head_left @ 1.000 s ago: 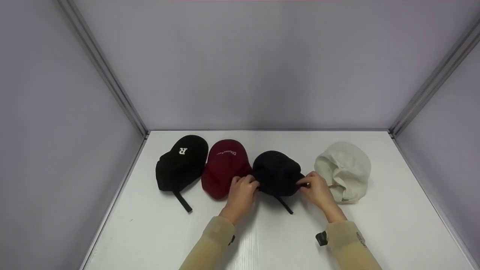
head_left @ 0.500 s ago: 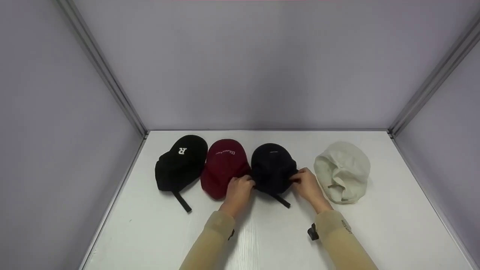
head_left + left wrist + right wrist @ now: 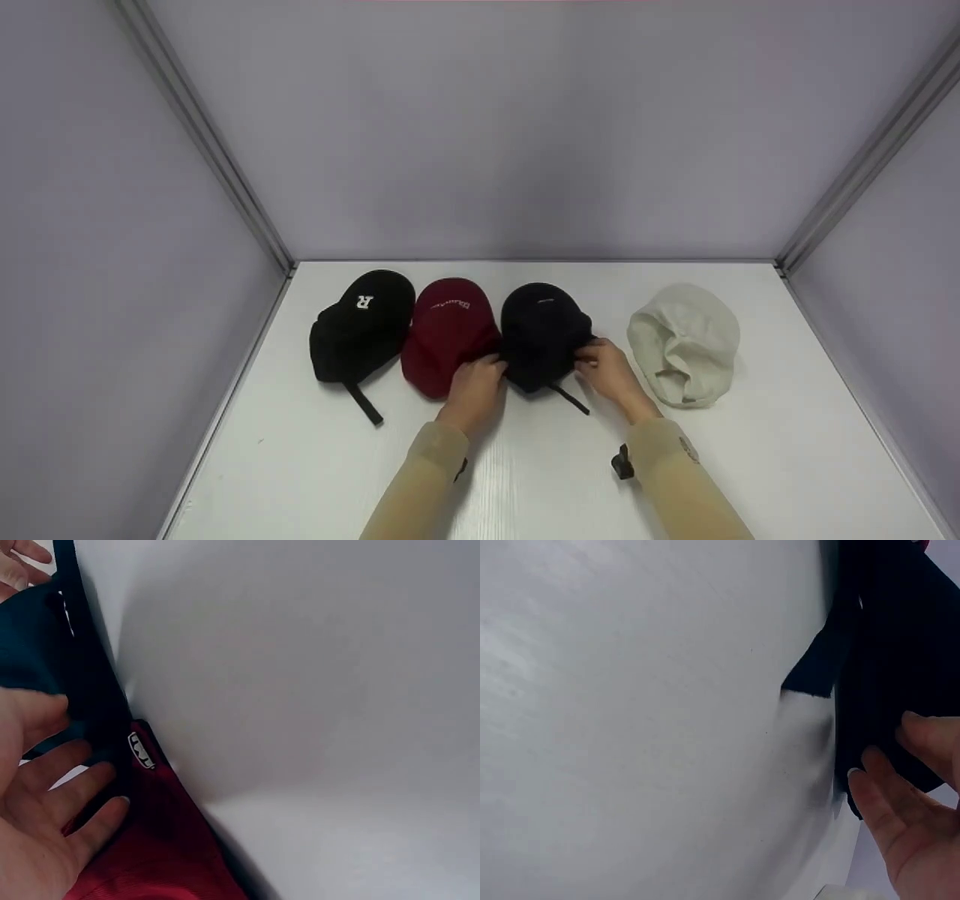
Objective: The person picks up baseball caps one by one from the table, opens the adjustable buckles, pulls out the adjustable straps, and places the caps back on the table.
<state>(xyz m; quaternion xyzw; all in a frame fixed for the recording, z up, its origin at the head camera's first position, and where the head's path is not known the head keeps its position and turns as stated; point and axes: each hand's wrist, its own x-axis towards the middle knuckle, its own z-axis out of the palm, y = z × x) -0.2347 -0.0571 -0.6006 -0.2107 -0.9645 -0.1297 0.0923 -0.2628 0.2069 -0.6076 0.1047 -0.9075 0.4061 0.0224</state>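
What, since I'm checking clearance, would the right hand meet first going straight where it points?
The right hand would meet the navy cap first; it appears to touch it, though depth is unclear.

Soft light is filling the head view, glare streaking the tabletop (image 3: 492, 491). Wrist views are running dimmer, dark cap (image 3: 907, 637) losing detail.

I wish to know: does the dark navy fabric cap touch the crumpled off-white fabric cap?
Apart. The head view shows white tabletop between the navy cap and the off-white cap.
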